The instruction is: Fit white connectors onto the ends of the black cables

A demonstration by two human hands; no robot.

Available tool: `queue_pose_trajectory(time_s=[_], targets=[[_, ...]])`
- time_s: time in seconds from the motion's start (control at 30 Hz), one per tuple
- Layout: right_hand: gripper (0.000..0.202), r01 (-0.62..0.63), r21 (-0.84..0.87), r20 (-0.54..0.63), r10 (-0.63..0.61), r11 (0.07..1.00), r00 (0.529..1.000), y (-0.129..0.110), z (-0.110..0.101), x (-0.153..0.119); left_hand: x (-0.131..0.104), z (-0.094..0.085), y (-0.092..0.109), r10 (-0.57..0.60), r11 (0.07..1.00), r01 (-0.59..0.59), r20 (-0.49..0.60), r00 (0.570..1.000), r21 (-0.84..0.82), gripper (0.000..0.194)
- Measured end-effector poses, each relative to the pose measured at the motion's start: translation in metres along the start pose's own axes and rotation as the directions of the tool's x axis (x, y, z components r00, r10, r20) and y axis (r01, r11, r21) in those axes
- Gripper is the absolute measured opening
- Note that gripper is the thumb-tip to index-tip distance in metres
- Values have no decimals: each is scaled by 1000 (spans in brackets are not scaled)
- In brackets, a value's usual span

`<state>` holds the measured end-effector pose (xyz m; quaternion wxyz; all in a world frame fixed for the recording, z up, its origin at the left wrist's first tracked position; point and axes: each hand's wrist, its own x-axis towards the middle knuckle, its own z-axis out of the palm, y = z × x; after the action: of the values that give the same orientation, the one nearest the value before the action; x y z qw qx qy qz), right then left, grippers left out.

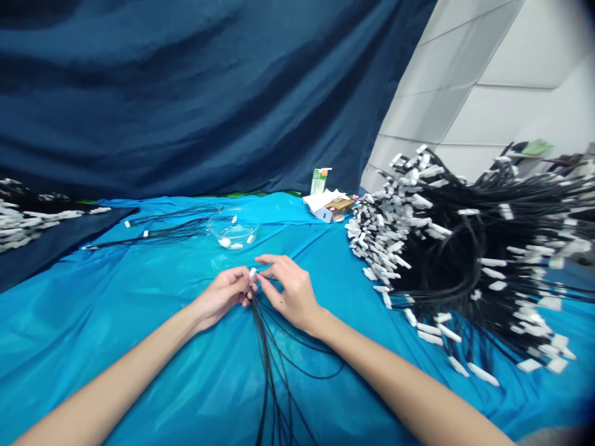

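Near the middle of the blue cloth, my left hand is closed around a small white connector. Several thin black wires run from the connector down toward the bottom edge. My right hand is just right of the connector, with thumb and index finger pinched on a black wire close to it. The other fingers of that hand are partly extended. Beyond my hands stands a clear round bowl with a few white connectors in it.
A large heap of black cables with white connectors covers the right side. Another pile lies at the far left. Loose wires lie left of the bowl. Small boxes stand at the back.
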<state>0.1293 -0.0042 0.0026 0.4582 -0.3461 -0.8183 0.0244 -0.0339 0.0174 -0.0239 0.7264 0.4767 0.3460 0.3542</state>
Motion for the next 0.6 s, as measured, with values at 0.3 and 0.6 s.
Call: queue_pose_trajectory(time_s=[0.3, 0.6], targets=[[6, -10, 164, 82, -4, 986, 997, 3, 0, 1, 1, -3, -2, -16, 1000, 16, 20, 1000, 3, 39], [6, -1, 140, 83, -11, 990, 996, 5, 1, 1, 1, -1, -2, -16, 1000, 16, 20, 1000, 20, 41]])
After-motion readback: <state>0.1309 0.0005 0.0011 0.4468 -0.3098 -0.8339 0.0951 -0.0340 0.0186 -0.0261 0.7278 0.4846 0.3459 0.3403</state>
